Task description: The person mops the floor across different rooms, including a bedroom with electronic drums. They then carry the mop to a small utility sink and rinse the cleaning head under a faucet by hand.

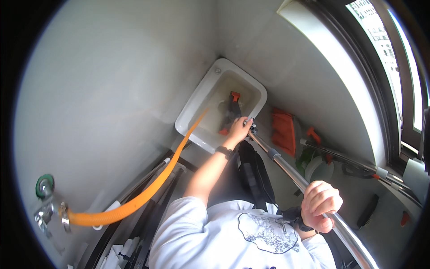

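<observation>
Long silver metal mop pole (pixel 291 172) — stiff, smooth, probably light but slippery — slants from the white square floor sink (pixel 202 130) toward the lap, right hand (pixel 320 201) clenched on its upper shaft, left hand (pixel 238 129) grasping its lower end — a sound two-point hold.

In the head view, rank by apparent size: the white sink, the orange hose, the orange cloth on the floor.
1. Sink, largest in area.
2. Hose, longer than the sink but thin; it is nearer the camera, so the ranking against the sink is unsure.
3. Cloth, clearly smallest.
</observation>
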A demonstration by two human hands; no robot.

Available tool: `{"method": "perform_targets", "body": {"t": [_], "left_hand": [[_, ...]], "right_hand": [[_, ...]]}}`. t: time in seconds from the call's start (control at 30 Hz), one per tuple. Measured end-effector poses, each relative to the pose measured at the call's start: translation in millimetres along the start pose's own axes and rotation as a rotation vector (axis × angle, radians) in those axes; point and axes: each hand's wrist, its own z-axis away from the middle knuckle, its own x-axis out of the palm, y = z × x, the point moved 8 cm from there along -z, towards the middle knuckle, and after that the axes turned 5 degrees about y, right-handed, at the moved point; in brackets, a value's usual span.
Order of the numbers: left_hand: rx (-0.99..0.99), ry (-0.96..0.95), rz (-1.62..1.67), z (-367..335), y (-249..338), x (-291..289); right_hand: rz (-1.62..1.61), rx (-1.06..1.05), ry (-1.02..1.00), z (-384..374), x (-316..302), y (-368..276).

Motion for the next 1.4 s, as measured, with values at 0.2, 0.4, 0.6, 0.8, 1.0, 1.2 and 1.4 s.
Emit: {"method": "perform_targets", "body": {"t": [0.2,0.4,0.6,0.8,1.0,1.2,1.4], "left_hand": [[0.001,-0.209,-0.245,-21,46,-15],[-0.034,-0.225,-0.234,-33,67,-44],[-0.062,-0.451,-0.389,-35,75,-45],[-0.109,-0.092,-0.089,-43,84,-79],[-0.087,0.132,0.418,-28,80,-104],[-0.143,0.241,0.859,-7,88,-114],[-0.066,0.248,0.981,-4,83,-119]], "right_hand": [[-0.237,0.001,-0.659,-16,57,-39],[-0.293,0.001,-0.922,-18,106,-69],[-0.423,0.033,-1.271,-4,144,-103],[-0.410,0.043,-1.335,-14,149,-128],[-0.299,-0.106,-0.921,-41,121,-132],[-0.166,-0.158,-0.646,-38,95,-127],[-0.213,-0.152,-0.656,-42,92,-132]]}}
